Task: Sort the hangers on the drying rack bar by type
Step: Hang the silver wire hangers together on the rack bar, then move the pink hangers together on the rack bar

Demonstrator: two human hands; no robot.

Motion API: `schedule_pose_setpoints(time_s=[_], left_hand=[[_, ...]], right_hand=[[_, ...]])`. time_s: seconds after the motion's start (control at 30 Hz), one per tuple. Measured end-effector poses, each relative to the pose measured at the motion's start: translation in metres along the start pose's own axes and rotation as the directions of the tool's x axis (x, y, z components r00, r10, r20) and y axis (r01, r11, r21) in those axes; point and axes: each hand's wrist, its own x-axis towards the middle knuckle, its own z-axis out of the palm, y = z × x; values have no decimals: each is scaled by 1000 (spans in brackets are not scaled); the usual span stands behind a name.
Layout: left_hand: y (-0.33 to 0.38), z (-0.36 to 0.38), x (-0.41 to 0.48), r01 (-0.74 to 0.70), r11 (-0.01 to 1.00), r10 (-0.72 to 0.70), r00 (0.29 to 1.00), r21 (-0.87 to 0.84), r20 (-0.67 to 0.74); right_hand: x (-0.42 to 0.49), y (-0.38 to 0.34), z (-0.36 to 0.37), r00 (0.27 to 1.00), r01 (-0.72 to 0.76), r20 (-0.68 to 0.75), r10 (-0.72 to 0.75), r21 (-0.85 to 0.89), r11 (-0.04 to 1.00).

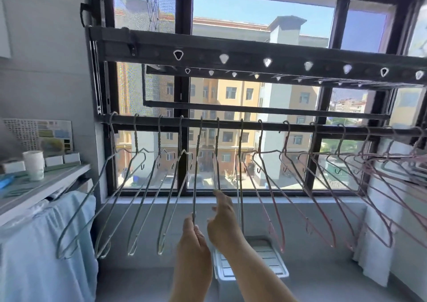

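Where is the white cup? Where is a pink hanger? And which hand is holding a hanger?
white cup (34,164): head view, middle of its side.
pink hanger (282,246): head view, its lower end.
left hand (193,239): head view, back of the hand, which holds a silver hanger (196,186).

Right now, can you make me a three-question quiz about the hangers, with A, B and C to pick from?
1. Where on the bar do the pink hangers hang?
A. the left end
B. the right part
C. mixed all along

2. What colour is the cup?
A. white
B. red
C. black

3. What is the left hand doing?
A. hanging loose
B. gripping the bottom of a silver hanger
C. holding the cup

Answers: 1 B, every pink one hangs to the right of the silver ones. 2 A, it is mostly white. 3 B, its fingers close round the wire's low end.
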Motion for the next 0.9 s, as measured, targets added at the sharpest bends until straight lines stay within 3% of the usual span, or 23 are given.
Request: schedule_pose_setpoints(time_s=[0.23,0.37,0.53,0.7,0.9], left_hand=[[1,-1,11,-56,998,56,998,-1,9],[-7,-2,10,-4,1000,4,1000,19,-5],[-8,1,15,0,1000,1,999,12,-35],[-11,7,18,22,1000,-23,1000,-3,-20],[-15,6,14,5,998,-9,998,-62,-68]], right_hand=[[3,-4,-2,999,-28,-22,34,222,975],[-2,-3,-1,996,-92,22,89,264,960],[3,-8,-1,998,-67,28,62,263,963],[3,-11,-1,999,-46,32,40,216,975],[-9,-15,-11,997,63,54,-60,-43,997]])
